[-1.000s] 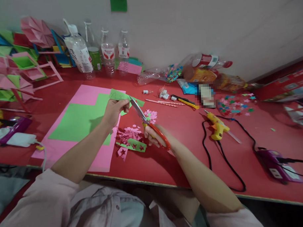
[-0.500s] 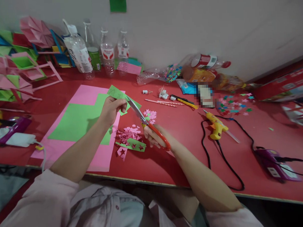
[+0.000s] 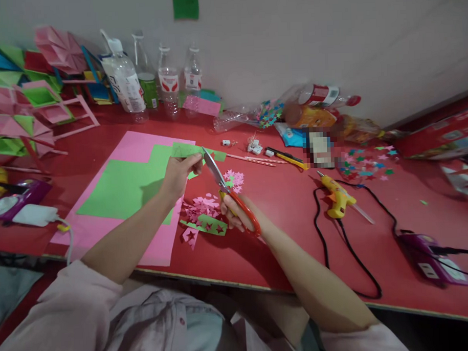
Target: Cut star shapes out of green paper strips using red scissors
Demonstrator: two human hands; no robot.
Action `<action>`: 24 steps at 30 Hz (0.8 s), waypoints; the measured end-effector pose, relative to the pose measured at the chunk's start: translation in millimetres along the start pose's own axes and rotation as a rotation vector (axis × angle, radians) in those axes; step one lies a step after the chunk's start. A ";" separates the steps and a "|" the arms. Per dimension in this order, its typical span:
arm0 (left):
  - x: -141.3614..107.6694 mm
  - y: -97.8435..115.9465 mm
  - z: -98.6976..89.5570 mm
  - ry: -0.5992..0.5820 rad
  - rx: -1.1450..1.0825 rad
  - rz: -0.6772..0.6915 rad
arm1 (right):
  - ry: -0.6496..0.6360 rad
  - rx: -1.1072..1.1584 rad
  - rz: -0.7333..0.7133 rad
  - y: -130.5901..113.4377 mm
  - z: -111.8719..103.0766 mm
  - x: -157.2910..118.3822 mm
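My left hand [image 3: 182, 172] pinches a green paper strip [image 3: 183, 149] above the sheets. In my right hand [image 3: 237, 211] is a pair of scissors [image 3: 218, 176] with red handles, its blades pointing up and left to the strip's edge by my left fingertips. Under the left forearm lie green paper sheets [image 3: 115, 187] on a larger pink sheet [image 3: 160, 250]. Between the hands are pink paper scraps [image 3: 202, 207], a green offcut with star-shaped holes [image 3: 208, 226] and small pink paper stars [image 3: 234, 181].
Plastic bottles [image 3: 169, 83] stand along the wall, with others lying on their sides. A yellow glue gun [image 3: 336, 197] with a black cord lies at right, near loose coloured stars [image 3: 366, 163]. Folded paper models [image 3: 27, 101] fill the far left. A yellow utility knife [image 3: 291, 160] lies mid-table.
The green strip has turned to lie flatter, and my left hand has shifted slightly right and down with it. The scissors remain close to the paper in my right hand.
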State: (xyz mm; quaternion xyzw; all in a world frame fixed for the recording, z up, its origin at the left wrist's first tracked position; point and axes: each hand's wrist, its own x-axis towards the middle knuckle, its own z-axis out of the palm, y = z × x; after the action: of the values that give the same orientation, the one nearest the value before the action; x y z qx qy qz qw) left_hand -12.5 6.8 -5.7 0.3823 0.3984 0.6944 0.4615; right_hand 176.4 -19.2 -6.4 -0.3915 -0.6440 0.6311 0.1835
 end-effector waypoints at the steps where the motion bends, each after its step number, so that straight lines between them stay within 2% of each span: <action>1: -0.7 -2.1 0.8 0.008 -0.001 0.002 | 0.004 0.008 0.000 -0.9 1.2 -0.7; 7: -2.3 -7.5 1.7 0.004 0.011 -0.009 | 0.027 0.020 0.034 -6.4 5.5 -4.3; 15: -2.7 -6.8 4.8 0.025 -0.001 -0.029 | 0.042 0.032 0.049 -2.3 8.9 -2.6; 24: -4.0 -5.8 6.9 0.039 -0.028 -0.097 | 0.062 0.015 0.058 -4.4 11.1 -3.4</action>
State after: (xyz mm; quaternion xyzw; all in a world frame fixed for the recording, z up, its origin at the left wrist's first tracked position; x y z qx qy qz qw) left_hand -3.2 6.0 -8.9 0.3424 0.4159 0.6840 0.4919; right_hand 169.2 -28.7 -2.8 -0.4279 -0.6216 0.6286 0.1882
